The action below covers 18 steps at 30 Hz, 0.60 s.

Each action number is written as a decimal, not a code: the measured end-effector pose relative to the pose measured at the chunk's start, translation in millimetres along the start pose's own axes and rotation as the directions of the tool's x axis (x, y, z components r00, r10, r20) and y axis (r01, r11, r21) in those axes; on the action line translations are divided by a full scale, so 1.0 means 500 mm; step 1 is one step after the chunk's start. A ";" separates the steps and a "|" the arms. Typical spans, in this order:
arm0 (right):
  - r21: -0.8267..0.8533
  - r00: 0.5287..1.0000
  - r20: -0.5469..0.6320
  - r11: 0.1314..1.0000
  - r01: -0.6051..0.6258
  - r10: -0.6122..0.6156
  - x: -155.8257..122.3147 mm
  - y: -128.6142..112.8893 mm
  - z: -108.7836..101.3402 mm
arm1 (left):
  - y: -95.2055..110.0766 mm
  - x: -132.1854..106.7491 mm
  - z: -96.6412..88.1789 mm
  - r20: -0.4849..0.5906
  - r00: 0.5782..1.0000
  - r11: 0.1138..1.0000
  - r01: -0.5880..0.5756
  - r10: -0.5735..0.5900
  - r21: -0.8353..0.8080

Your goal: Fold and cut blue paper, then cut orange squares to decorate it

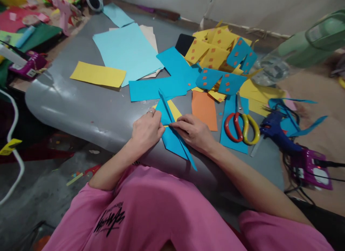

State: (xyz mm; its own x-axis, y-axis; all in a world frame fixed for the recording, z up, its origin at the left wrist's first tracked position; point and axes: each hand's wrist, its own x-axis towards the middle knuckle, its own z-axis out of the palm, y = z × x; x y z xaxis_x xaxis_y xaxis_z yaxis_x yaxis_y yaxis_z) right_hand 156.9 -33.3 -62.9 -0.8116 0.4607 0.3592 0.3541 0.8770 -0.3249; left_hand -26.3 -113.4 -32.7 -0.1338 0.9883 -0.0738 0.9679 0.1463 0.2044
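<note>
Near the front edge of the grey mat, a folded blue paper piece (174, 145) with a raised crease lies between my hands. A yellow paper piece (174, 110) shows partly beneath it. My left hand (148, 126), a ring on one finger, is closed at the blue paper's left side, pressing it down. My right hand (192, 130) pinches the raised fold from the right, thumb and fingers together. The fingertips of both hands nearly meet at the paper's middle. Just beyond lies a flat blue paper strip (153, 89).
Red-and-yellow-handled scissors (238, 127) lie on blue paper at the right, beside a blue glue gun (280, 130). An orange paper (204, 110) sits nearer. Behind are yellow paper cut-outs (212, 56) with orange squares, light blue sheets (124, 49), a yellow strip (98, 74) and a green bottle (309, 42).
</note>
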 end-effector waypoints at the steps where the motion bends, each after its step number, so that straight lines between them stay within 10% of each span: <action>1: -0.008 1.000 -0.006 1.000 0.011 -0.011 0.000 0.002 0.001 | 0.000 -0.001 -0.001 0.006 1.000 1.000 0.001 -0.001 0.004; 18: -0.167 0.994 -0.008 0.980 0.110 -0.113 0.007 -0.011 -0.004 | 0.001 0.009 -0.007 0.050 0.998 0.999 0.037 -0.038 0.023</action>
State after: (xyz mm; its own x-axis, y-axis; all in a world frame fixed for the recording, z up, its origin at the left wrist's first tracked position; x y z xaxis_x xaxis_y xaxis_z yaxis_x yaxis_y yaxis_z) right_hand 153.3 -36.2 -57.9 -0.8426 0.3600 0.4004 0.3353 0.9327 -0.1330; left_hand -27.2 -108.7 -29.5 -0.1597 0.9785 -0.1306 0.9668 0.1817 0.1794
